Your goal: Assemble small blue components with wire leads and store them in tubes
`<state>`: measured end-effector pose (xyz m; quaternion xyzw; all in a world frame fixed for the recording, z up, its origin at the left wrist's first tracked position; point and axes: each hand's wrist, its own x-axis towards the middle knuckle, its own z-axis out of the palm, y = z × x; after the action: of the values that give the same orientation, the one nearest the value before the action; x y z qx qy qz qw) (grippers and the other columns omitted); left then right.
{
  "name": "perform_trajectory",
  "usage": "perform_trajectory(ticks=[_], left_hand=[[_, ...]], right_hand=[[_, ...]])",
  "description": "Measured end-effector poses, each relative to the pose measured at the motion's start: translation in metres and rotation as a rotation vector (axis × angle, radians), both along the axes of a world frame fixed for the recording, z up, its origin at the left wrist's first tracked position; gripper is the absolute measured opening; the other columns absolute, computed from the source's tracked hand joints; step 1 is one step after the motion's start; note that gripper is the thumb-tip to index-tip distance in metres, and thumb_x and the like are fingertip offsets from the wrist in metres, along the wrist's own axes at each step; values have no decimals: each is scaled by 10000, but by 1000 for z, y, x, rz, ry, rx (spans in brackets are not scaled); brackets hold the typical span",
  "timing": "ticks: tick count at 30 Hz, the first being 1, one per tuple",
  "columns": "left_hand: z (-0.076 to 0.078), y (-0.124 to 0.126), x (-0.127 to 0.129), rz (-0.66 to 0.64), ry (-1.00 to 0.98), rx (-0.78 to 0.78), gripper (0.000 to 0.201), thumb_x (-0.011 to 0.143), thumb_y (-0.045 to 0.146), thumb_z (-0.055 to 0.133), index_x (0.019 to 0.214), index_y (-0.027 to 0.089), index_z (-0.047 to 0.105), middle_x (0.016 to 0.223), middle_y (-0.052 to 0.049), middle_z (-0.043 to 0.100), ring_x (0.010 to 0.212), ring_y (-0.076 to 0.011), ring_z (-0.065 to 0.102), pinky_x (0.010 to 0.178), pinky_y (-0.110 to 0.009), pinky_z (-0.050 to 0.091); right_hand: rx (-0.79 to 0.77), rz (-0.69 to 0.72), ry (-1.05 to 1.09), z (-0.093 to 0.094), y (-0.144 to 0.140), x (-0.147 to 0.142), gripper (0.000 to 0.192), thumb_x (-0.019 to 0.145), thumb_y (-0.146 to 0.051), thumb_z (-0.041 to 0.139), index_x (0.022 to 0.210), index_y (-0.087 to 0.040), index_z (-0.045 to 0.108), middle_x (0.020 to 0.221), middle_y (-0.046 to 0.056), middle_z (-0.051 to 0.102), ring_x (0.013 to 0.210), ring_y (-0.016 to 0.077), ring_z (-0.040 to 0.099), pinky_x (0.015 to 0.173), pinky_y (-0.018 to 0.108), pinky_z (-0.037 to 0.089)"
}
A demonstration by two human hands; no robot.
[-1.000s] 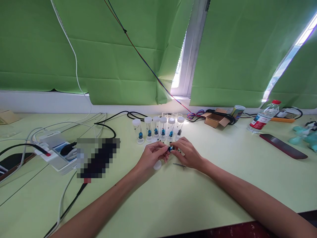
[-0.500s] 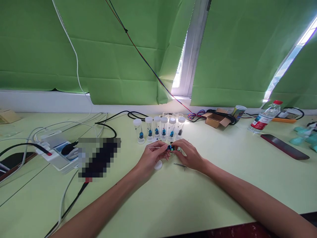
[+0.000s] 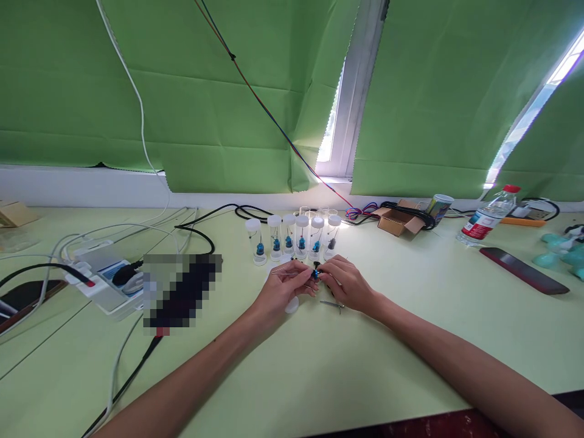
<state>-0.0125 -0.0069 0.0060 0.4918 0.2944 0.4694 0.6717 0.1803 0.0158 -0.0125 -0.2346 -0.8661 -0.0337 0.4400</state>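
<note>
A small electronics or lab workroom. A long pale-green bench (image 3: 319, 365) runs under windows covered by green blinds (image 3: 182, 109). At 12 o'clock stands a row of capped vials (image 3: 292, 237); at 9 o'clock a power strip (image 3: 103, 277) with cables (image 3: 201, 234); at 2 o'clock a cardboard box (image 3: 398, 222) and water bottle (image 3: 486, 222).

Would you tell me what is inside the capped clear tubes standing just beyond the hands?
Each capped tube in the row shows a thin pin with a small collar, blue in most, dark in the rightmost tube. The uncapped tubes behind are mostly covered; their contents cannot be seen.
</note>
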Motion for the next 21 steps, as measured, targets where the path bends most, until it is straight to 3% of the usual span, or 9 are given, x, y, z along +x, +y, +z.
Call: perform_trajectory(ticks=[9, 21], left_hand=[[2, 0, 1, 68, -37, -38, 219, 738, 323, 774, 800, 137, 677, 706, -34, 678, 655, -127, 630, 661, -248, 515], [2, 0, 1, 82, -16, -50, 245, 698, 336, 803, 805, 141, 700, 712, -39, 685, 673, -139, 644, 703, -265, 518]], right_hand=[[-37, 0, 47, 0, -4, -2, 205, 929, -245, 561, 1125, -188, 536, 887, 79, 640, 763, 187, 575, 715, 344, 511], [-29, 2, 26, -2, -1, 0, 133, 960, -249, 491, 1060, -192, 558, 833, 78, 645, 737, 196, 570, 689, 342, 501]])
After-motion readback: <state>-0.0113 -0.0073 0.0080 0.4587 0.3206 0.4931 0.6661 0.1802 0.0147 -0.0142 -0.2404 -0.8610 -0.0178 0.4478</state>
